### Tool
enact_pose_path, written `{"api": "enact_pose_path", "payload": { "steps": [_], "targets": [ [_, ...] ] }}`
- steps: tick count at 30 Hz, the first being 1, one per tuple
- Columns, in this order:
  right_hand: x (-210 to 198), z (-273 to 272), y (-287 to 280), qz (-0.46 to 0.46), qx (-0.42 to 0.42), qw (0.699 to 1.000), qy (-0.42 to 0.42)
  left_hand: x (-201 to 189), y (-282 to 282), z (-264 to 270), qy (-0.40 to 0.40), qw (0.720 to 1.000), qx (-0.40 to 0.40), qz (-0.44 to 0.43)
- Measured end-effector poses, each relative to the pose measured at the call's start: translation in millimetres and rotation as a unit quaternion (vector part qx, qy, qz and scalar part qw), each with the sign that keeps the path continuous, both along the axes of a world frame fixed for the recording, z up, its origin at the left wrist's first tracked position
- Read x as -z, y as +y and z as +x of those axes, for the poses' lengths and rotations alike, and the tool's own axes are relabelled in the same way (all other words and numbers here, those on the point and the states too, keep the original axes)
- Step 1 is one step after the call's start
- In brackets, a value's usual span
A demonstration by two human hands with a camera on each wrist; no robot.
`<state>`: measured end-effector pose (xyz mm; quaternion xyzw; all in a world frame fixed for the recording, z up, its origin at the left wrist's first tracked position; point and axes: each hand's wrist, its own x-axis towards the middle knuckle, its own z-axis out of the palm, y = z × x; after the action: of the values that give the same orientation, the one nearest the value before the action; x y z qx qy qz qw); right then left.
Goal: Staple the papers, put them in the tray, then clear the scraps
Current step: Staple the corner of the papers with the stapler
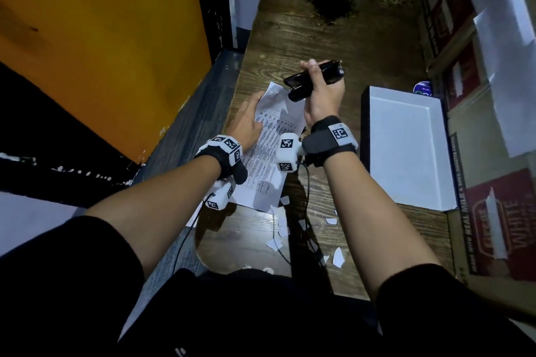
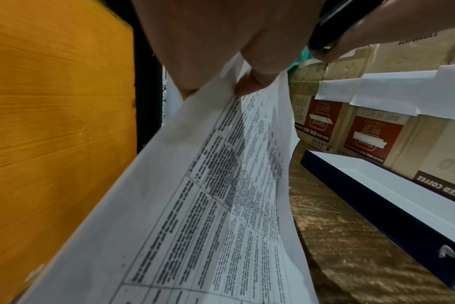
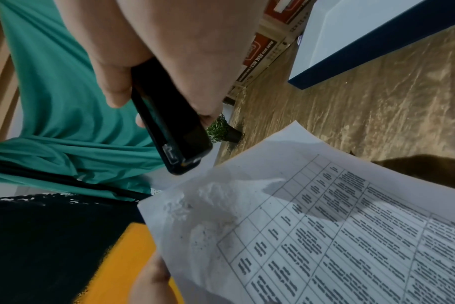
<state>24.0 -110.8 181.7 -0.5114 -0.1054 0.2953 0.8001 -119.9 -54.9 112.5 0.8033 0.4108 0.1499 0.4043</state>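
Head view: right hand [image 1: 322, 95] grips a black stapler [image 1: 313, 78] — raised above the printed white papers [image 1: 269, 153]; left hand [image 1: 246, 122] pinches their lifted edge.

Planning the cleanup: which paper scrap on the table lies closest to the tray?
The small scrap just off the tray's near corner; the other scraps lie lower, nearer the person's body.

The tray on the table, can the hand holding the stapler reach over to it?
Probably yes. The right hand grips the stapler just beside the tray, and only bare table lies between them.
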Motion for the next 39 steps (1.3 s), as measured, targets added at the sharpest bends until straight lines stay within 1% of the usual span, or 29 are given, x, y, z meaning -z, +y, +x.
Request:
{"api": "enact_pose_path", "payload": {
  "steps": [3,9,12,16,22,25,30,33,39],
  "targets": [
    [0,-9,3,0.008,-0.023,1.0,0.011,-2,1,-4,0.001,1.0,0.009,0.008],
    [-2,-9,8,0.024,-0.037,0.998,0.044,-3,3,-9,0.019,0.999,0.046,0.019],
    [-4,-9,7,0.023,-0.053,0.997,0.052,-4,5,-10,0.026,0.998,0.045,0.02],
    [-6,-5,6,0.039,-0.054,0.995,0.075,-6,6,-12,0.02,0.999,0.04,0.015],
    [-5,-12,9,0.007,-0.066,0.996,0.053,-13,7,-6,-0.003,0.999,0.039,0.003],
    [-8,-19,12,-0.007,-0.037,0.998,0.054,-16,8,-2,-0.002,0.999,0.039,0.005],
    [-16,-22,21,-0.021,0.047,0.995,0.086,-19,11,-2,0.003,0.999,0.049,-0.007],
    [-22,-25,27,-0.044,0.07,0.992,0.093,-19,12,-3,0.0,0.998,0.068,-0.016],
    [-21,-25,37,-0.1,0.121,0.983,0.096,-13,15,-10,0.004,0.994,0.11,0.007]
  ]
}}
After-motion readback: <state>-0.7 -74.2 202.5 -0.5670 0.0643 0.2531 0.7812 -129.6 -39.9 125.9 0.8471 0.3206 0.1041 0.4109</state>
